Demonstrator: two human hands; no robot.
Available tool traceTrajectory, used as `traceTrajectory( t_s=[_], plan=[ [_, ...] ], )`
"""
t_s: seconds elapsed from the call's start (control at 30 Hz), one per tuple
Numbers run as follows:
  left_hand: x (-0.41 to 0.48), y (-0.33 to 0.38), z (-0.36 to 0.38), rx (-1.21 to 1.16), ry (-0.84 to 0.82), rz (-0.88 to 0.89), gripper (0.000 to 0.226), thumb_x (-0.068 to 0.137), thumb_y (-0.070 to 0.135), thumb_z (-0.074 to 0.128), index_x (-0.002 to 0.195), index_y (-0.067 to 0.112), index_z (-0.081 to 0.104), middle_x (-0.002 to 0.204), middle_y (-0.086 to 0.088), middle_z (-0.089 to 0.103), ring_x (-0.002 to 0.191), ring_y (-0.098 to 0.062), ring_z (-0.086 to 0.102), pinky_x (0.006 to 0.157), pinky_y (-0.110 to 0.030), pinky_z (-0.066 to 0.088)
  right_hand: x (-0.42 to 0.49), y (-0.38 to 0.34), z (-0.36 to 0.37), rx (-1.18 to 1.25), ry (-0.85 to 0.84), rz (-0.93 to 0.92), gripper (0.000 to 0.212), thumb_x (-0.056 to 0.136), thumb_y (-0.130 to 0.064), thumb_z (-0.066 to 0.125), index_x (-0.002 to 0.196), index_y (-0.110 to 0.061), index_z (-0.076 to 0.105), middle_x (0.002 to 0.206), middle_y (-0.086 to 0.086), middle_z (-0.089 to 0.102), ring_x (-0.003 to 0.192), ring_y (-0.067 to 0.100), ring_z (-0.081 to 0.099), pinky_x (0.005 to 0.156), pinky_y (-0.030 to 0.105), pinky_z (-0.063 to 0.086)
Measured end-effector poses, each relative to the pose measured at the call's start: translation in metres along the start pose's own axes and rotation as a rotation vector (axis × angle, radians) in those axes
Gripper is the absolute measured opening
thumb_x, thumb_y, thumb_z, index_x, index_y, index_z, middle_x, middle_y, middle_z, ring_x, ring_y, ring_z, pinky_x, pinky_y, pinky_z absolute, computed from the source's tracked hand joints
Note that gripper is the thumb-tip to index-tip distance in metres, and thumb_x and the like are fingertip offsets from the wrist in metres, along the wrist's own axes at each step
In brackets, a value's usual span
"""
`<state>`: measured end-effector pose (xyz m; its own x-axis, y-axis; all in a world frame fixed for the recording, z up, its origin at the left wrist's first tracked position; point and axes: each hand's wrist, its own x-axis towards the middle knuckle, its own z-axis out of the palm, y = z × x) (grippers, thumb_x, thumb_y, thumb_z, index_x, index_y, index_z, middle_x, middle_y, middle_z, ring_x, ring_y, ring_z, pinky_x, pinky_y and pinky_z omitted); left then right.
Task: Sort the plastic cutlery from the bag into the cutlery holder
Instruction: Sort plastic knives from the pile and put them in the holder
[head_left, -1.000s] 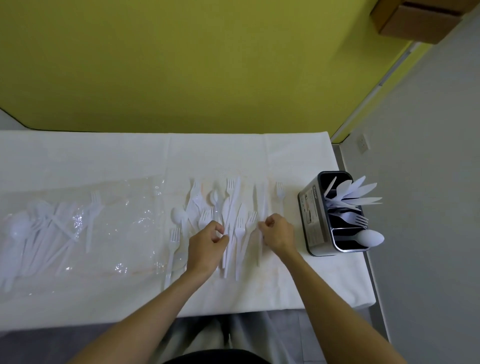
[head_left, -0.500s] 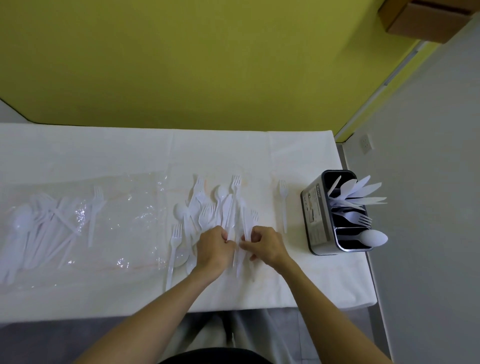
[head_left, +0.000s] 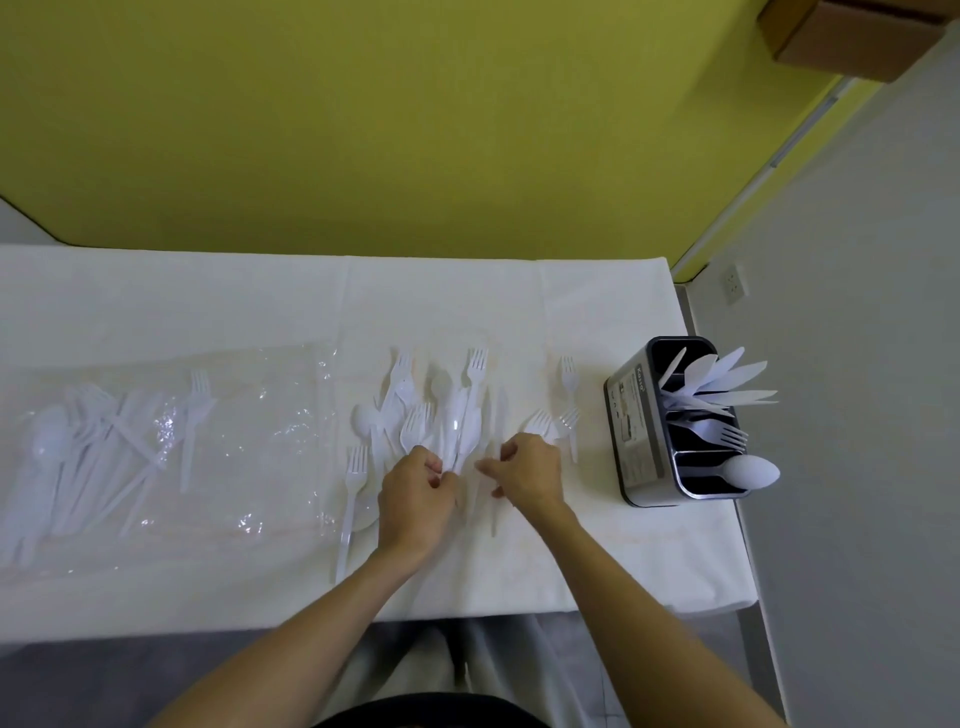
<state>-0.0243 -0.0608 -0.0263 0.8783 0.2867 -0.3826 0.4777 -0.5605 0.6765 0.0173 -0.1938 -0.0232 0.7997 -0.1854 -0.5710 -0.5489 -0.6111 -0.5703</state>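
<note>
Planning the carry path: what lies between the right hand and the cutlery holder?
In the head view, two forks lie just beyond the right hand; past them only bare white tablecloth reaches the cutlery holder.

Bare forearms, sleeveless; grey trousers, dark top
</note>
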Motion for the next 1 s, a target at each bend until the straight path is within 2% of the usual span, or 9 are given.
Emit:
traceTrajectory(
  t_s=[0.07, 0.17, 0.27, 0.33, 0.43, 0.53, 0.67, 0.8, 1.0],
  plan=[
    [0.002, -0.004, -0.004, 0.006, 0.026, -0.019, 0.006, 0.085, 0.016, 0.063, 0.083, 0.018, 0.058, 0.072, 0.005, 0.063, 0.067, -0.011, 0.060, 0.064, -0.026, 0.050, -0.001, -0.001, 0.013, -0.028, -0.004, 0.017, 0.028, 0.079, -0.020, 0.078, 0.066, -0.007, 0.057, 0.060, 0.006, 0.063, 0.053, 0.020, 0.069, 0.054, 0.025, 0.054],
    [0.005, -0.008, -0.010, 0.009, 0.015, -0.026, 0.006, 0.086, 0.016, 0.063, 0.083, 0.017, 0.058, 0.074, 0.006, 0.063, 0.070, -0.013, 0.061, 0.068, -0.028, 0.051, 0.003, 0.000, 0.016, -0.064, 0.020, 0.041, 0.019, 0.082, -0.016, 0.071, 0.072, -0.002, 0.062, 0.071, 0.015, 0.071, 0.061, 0.023, 0.071, 0.049, 0.019, 0.048],
    [0.005, -0.010, -0.013, -0.010, 0.005, -0.023, 0.007, 0.087, 0.017, 0.064, 0.082, 0.017, 0.058, 0.073, 0.007, 0.062, 0.072, -0.014, 0.062, 0.069, -0.027, 0.050, 0.008, 0.001, 0.004, -0.075, 0.024, 0.064, 0.020, 0.082, -0.017, 0.067, 0.071, -0.001, 0.064, 0.066, 0.011, 0.070, 0.062, 0.022, 0.072, 0.049, 0.016, 0.046],
    [0.004, -0.010, -0.013, -0.040, 0.017, -0.033, 0.007, 0.087, 0.017, 0.063, 0.083, 0.018, 0.058, 0.072, 0.009, 0.061, 0.071, -0.013, 0.061, 0.066, -0.022, 0.048, 0.008, 0.000, -0.006, -0.030, 0.015, 0.076, 0.020, 0.083, -0.019, 0.068, 0.069, -0.007, 0.058, 0.061, 0.005, 0.066, 0.059, 0.019, 0.070, 0.050, 0.017, 0.047],
    [0.002, -0.010, -0.013, -0.067, 0.018, -0.042, 0.008, 0.087, 0.017, 0.064, 0.083, 0.019, 0.057, 0.072, 0.009, 0.061, 0.071, -0.012, 0.061, 0.061, -0.015, 0.044, 0.007, -0.002, -0.008, 0.071, -0.082, 0.110, 0.016, 0.080, -0.014, 0.073, 0.083, -0.003, 0.062, 0.073, 0.009, 0.069, 0.052, 0.014, 0.067, 0.052, 0.020, 0.053],
    [0.000, -0.010, -0.014, -0.065, 0.010, -0.040, 0.008, 0.086, 0.017, 0.065, 0.083, 0.018, 0.058, 0.074, 0.007, 0.062, 0.072, -0.012, 0.061, 0.059, -0.012, 0.041, 0.002, -0.008, 0.004, 0.144, -0.187, 0.153, 0.026, 0.075, -0.014, 0.082, 0.071, -0.005, 0.058, 0.066, 0.009, 0.064, 0.047, 0.014, 0.064, 0.052, 0.021, 0.055],
    [0.000, -0.012, -0.015, -0.063, 0.000, -0.032, 0.008, 0.088, 0.019, 0.065, 0.084, 0.017, 0.058, 0.074, 0.007, 0.061, 0.071, -0.012, 0.061, 0.058, -0.012, 0.041, 0.000, -0.014, 0.018, 0.150, -0.154, 0.133, 0.038, 0.070, -0.018, 0.087, 0.068, -0.008, 0.050, 0.058, 0.006, 0.058, 0.039, 0.010, 0.061, 0.038, 0.018, 0.044],
    [0.003, -0.013, -0.016, -0.069, -0.021, -0.044, 0.007, 0.087, 0.018, 0.065, 0.085, 0.016, 0.058, 0.074, 0.004, 0.063, 0.072, -0.015, 0.063, 0.059, -0.014, 0.043, 0.005, -0.012, 0.009, 0.131, -0.102, 0.150, 0.023, 0.074, -0.011, 0.079, 0.071, -0.003, 0.058, 0.065, 0.008, 0.063, 0.046, 0.015, 0.063, 0.048, 0.023, 0.054],
    [0.003, -0.010, -0.015, -0.147, -0.005, -0.097, 0.007, 0.086, 0.017, 0.066, 0.084, 0.016, 0.060, 0.071, 0.009, 0.062, 0.068, -0.008, 0.059, 0.058, -0.010, 0.038, 0.010, 0.005, -0.028, 0.105, -0.021, 0.160, 0.024, 0.081, -0.016, 0.073, 0.069, -0.007, 0.054, 0.068, 0.007, 0.064, 0.049, 0.012, 0.062, 0.047, 0.019, 0.045]
  ],
)
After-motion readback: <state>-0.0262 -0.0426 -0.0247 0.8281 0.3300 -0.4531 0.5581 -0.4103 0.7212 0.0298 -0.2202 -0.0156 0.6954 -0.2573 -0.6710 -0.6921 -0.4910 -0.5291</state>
